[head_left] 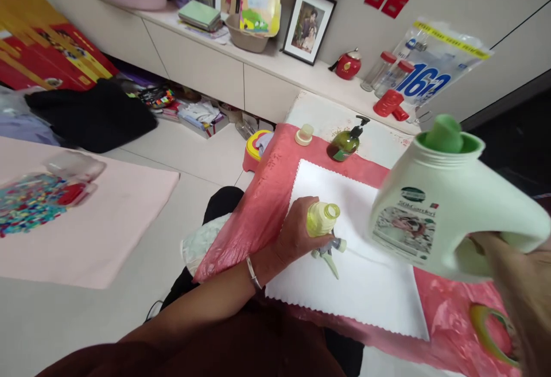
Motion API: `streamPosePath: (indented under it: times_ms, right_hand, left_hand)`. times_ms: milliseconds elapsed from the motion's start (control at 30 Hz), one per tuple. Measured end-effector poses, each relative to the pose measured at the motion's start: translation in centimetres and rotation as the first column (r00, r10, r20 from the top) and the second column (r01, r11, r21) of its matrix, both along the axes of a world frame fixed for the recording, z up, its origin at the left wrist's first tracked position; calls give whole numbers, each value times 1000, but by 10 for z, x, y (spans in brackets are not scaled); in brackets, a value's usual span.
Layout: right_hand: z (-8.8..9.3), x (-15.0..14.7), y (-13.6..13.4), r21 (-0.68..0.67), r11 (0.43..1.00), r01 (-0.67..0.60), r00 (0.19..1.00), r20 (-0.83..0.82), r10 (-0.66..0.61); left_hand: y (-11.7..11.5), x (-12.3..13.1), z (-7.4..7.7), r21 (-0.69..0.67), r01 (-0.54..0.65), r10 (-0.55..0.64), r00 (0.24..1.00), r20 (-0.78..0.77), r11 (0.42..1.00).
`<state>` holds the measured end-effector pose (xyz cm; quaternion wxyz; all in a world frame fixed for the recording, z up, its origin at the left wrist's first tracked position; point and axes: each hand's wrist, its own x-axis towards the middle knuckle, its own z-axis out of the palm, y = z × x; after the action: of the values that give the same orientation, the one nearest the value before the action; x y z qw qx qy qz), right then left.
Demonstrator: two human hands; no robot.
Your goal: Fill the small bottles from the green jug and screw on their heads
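My left hand (297,228) is wrapped round a small pale yellow spray bottle (322,220), its mouth uncapped and facing up. Just beyond my fingers a grey and pale green spray head (328,253) lies on a white scallop-edged cloth (365,291). My right hand (512,262), partly out of frame, grips the handle of a large pale green detergent jug (404,216). That jug is held up to the right of the bottle, apart from it, with its mouth uncapped and a green pour spout inside. A pale cap (304,135) sits at the table's far edge.
A green pump bottle (344,145) stands behind the cloth, on a table with a red plastic cover (258,205). A tape roll (493,331) lies at the right front. Cabinets with picture frames (309,24) line the back. A pink board (129,222) carries small coloured pieces.
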<state>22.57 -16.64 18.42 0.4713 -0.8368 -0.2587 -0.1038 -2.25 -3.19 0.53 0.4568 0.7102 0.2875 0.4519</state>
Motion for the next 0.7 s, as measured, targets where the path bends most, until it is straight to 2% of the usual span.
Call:
streamPosePath:
  times_ms: [33,100,200,333,433,567,700]
  right_hand:
    - [-9,1,7,60,998,21,1000,-2,-20]
    - [-30,6,20,186,982,-32,999,-14,35]
    - [-65,17,39,296,951,-86,993,-47,105]
    - [-109,28,64,336,934,-123,986,-65,153]
    - [-134,33,79,321,937,-135,982,-86,170]
    - [-150,36,89,277,952,-129,978,-124,168]
    - [-144,39,84,181,973,-146,969,-170,177]
  left_hand:
    - [0,-1,1,-1,3,-3,1000,-9,1000]
    - [1,-1,1,-16,14,-15,999,-31,1000]
    - [1,-1,-2,-32,16,-17,999,-50,999]
    - [1,0,-6,-19,-8,7,999,-43,1000]
    - [1,0,-8,21,-4,4,999,-41,1000]
    - [2,2,-12,56,-18,20,999,-43,998]
    - [2,3,-15,16,-26,28,996,-84,1000]
